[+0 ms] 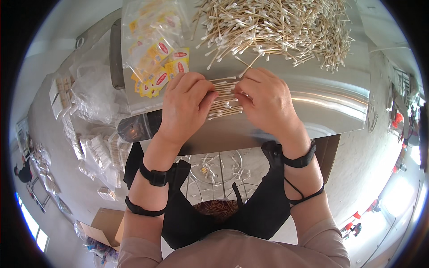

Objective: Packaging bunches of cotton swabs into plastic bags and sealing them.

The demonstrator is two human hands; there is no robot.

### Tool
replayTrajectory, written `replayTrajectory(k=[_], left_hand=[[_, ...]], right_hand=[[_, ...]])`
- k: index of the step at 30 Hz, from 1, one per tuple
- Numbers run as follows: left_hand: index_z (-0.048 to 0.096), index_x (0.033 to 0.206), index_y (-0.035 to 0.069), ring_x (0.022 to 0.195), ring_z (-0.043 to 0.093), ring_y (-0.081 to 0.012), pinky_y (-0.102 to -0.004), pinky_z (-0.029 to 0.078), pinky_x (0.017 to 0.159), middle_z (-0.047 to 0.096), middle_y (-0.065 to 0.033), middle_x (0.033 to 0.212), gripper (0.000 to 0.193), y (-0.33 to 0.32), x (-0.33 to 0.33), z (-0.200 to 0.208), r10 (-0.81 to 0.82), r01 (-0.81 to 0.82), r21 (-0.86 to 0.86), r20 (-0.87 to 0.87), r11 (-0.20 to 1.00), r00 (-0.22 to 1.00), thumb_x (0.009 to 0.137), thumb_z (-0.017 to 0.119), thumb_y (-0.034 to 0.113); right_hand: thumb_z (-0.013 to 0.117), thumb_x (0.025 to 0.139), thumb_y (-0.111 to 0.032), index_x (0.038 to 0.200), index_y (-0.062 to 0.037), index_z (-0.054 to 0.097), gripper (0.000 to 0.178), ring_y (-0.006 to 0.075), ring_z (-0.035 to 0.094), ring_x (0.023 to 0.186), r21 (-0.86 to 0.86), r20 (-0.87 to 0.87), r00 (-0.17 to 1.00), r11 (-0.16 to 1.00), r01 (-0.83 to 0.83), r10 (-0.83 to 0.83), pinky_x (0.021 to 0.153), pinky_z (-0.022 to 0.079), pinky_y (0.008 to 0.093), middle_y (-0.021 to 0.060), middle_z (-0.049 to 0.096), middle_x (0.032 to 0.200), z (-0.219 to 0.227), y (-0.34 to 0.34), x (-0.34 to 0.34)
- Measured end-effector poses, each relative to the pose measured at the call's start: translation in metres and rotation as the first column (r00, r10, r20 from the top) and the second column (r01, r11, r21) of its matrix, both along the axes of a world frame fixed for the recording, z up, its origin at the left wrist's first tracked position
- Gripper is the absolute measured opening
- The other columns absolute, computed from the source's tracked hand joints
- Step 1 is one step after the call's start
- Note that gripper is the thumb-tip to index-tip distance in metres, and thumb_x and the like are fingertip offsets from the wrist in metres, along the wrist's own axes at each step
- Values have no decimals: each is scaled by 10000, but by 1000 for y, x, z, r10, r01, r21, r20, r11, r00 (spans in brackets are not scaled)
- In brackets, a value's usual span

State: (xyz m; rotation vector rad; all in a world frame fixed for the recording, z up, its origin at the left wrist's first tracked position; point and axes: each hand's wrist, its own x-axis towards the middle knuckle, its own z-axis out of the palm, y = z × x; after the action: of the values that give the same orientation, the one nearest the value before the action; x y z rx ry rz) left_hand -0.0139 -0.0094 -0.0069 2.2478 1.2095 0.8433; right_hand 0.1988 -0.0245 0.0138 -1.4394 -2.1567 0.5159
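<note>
A small row of cotton swabs [225,103] lies side by side near the front of the shiny metal tabletop [321,91]. Around their left ends, my left hand [184,106] is closed, thumb and fingers bent in. My right hand [269,102] pinches at the right ends, its thumb tip against the swabs. How many swabs each hand grips is hidden by the fingers. Just beyond the right fingers, two loose swabs cross each other. A large heap of cotton swabs [277,31] covers the far side of the table.
Yellow-and-white printed packets [156,80], partly in clear plastic, lie left of my left hand. Clear bags [96,91] and bundled white packs [100,152] are at the left. An open cardboard box [105,225] stands at lower left. Swabs litter the floor below the table.
</note>
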Motion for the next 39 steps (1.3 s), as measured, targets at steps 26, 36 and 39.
replayTrajectory(k=[26,36,39], left_hand=[[660,1229,20,1152,613,-319,-393,457,1015,644,-152,1271,301,-21,-4,0,112,-4,-277,373,961,921,1064,544,243],[416,1468,-38,1368,456,-216,-369,340,1163,461,-131,1520,670,-38,17,-11,311,200,-497,759,844,572,1117,285,516],[406,1478,-32,1365,457,-209,-369,345,1161,454,-125,1525,658,-39,16,-12,323,236,-502,784,832,530,1117,296,508]], right_hand=[[623,1016,-159,1066,12,686,189,308,669,917,-194,-479,827,954,227,-294,785,534,365,160,670,1032,3,-24,-6],[429,1113,-242,1316,54,557,381,368,573,1277,-231,-684,673,958,169,-283,1092,421,397,247,588,1341,-24,-34,-40],[422,1114,-235,1318,56,556,380,374,572,1278,-239,-724,627,957,166,-289,1087,424,400,250,587,1340,-27,-35,-49]])
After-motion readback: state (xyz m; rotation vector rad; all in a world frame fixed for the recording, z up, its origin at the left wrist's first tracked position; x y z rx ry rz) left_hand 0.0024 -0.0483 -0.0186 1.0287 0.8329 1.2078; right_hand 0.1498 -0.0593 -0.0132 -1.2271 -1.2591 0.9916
